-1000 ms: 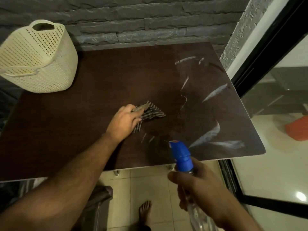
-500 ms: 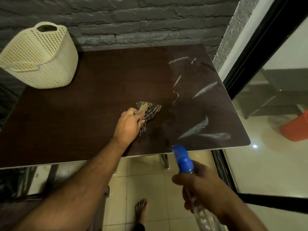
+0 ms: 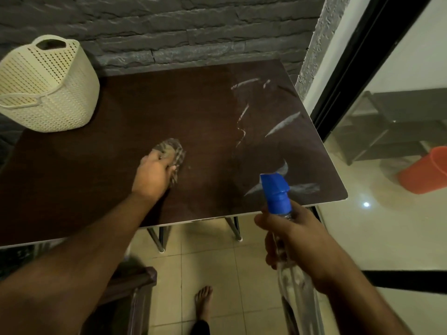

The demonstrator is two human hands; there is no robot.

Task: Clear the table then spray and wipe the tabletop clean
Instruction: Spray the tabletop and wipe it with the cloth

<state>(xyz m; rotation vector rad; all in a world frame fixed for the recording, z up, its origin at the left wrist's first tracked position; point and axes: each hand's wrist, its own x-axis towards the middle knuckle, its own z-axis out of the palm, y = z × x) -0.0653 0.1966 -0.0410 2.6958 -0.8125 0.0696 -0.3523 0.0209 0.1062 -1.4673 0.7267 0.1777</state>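
Checked cloth (image 3: 173, 151), dark woodgrain tabletop (image 3: 145, 112), wet-streaked.

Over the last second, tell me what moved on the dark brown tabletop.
The left hand drew the checked cloth leftward, away from the pale wet streaks. The right hand keeps holding the blue-capped spray bottle; the cream perforated basket stayed put.

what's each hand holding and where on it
Left hand grips the bunched checked cloth at its near end, on the tabletop. Right hand holds the spray bottle around its neck.

No readable text, label, brand, number or sign shows on anything in view.
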